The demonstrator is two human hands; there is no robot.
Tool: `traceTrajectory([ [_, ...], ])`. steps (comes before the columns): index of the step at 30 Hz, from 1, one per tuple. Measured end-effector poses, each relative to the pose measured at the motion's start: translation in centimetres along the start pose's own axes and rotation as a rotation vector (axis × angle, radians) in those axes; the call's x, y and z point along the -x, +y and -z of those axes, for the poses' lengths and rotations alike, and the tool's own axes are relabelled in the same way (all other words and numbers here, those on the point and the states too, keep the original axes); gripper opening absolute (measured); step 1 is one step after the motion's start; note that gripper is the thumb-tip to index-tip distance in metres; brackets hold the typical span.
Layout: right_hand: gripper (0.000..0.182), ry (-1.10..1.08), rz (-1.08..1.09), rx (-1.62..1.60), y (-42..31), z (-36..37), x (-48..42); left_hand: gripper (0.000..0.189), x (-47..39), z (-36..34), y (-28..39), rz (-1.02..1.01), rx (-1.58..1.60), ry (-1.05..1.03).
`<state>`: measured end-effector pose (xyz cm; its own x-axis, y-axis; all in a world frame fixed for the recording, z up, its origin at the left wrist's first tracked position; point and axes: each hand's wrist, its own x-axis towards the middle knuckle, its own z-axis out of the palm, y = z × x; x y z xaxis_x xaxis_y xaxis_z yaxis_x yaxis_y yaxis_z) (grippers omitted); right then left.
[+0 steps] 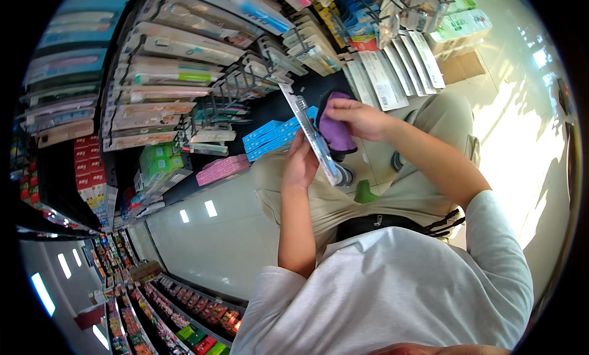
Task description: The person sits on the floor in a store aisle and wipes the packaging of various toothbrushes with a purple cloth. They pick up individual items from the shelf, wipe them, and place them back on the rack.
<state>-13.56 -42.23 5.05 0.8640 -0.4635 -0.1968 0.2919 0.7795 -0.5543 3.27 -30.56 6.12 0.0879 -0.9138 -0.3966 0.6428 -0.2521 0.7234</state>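
A packaged toothbrush (309, 133), tilted with its narrow edge towards me, is held in my left hand (301, 164). My right hand (356, 117) grips a purple cloth with a black border (335, 133) just to the right of the package. Whether the cloth touches the package cannot be told. Behind my hands, light-blue boxes (269, 140) are stacked on the dark bottom shelf, and pink boxes (223, 169) lie to their left. A green thing (366, 192), perhaps cloth, shows between my legs.
Packaged toothbrushes (184, 47) hang on metal hooks (251, 81) in front and to the left. White-backed packs (384, 79) hang near my right knee. Wrapped green-and-white packs (460, 31) stand by a piece of cardboard (464, 67). Green boxes (161, 162) sit on the lower left shelf.
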Motion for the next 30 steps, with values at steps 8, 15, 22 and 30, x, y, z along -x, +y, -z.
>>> traceTrajectory([
  [8,0.009,0.128,0.061,0.036,-1.0,-0.1,0.6,0.041,-0.6,-2.3,-1.1,-0.042,-0.208,0.153],
  [15,0.022,0.115,0.458,0.542,-2.0,1.0,0.3,0.031,0.0,-3.8,-1.5,-0.122,-0.398,0.091],
  [22,0.024,0.516,0.474,1.17,-0.9,-0.2,1.0,0.026,0.8,-7.1,-3.3,-0.109,-0.852,0.139],
  [30,0.02,0.375,0.759,1.524,-0.2,0.3,1.2,0.049,1.0,-7.0,-3.0,0.043,-0.666,0.214],
])
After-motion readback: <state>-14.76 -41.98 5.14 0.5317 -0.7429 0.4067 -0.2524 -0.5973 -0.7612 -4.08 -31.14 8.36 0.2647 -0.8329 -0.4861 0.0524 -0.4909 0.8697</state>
